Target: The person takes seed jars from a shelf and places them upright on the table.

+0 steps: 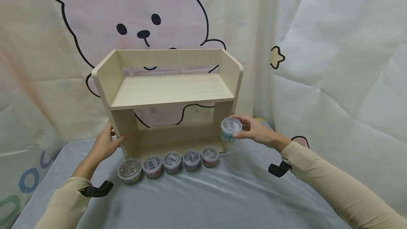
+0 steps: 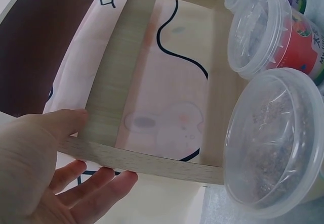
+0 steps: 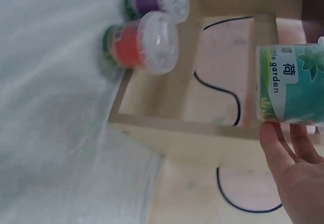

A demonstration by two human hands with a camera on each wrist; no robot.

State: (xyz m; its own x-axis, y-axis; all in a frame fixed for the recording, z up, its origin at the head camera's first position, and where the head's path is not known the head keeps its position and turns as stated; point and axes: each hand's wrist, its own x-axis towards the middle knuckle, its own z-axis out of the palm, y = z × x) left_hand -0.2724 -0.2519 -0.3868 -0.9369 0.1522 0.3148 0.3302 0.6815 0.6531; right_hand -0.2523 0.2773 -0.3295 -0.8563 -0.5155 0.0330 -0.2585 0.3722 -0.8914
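A pale wooden two-tier shelf (image 1: 171, 89) stands on the grey cloth. My left hand (image 1: 106, 143) grips its left side panel, thumb on the inner side and fingers outside, as the left wrist view shows. In my right hand (image 1: 254, 130) is a lidded plastic tub (image 1: 231, 130) with a teal label reading "little garden" (image 3: 293, 85), pinched between thumb and fingers. The tub is raised beside the shelf's right panel, overlapping it in the head view. Several similar clear-lidded tubs (image 1: 172, 162) stand in a row before the shelf; the leftmost tub (image 2: 273, 143) is larger.
Grey cloth (image 1: 203, 200) covers the table. Behind hangs a pale curtain (image 1: 248, 20) with a pink cartoon bear, and another white curtain (image 1: 343, 45) closes off the right side. A red-labelled tub (image 3: 147, 44) stands near the shelf's right front corner.
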